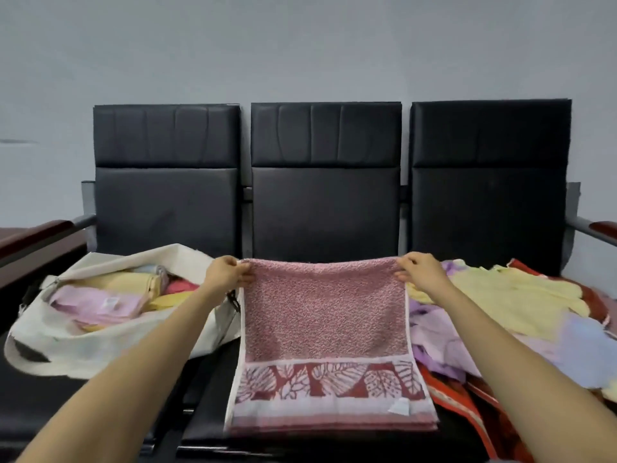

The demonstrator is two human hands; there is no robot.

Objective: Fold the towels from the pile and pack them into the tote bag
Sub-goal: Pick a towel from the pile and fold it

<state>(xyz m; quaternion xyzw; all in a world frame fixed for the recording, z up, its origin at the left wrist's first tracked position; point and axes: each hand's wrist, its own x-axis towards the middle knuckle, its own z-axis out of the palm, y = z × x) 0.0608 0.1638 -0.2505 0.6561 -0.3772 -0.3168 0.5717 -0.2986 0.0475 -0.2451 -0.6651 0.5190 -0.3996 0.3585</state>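
We see a pink towel [325, 315] with a leaf-patterned border lying at the centre of the frame on the middle seat of a black three-seat bench [325, 208]. The left hand [227, 274] pinches its far left corner; the right hand [419, 270] pinches its far right corner. At centre left, a cream tote bag [110, 342] holds folded towels. At right lies a pile of unfolded towels [507, 305].
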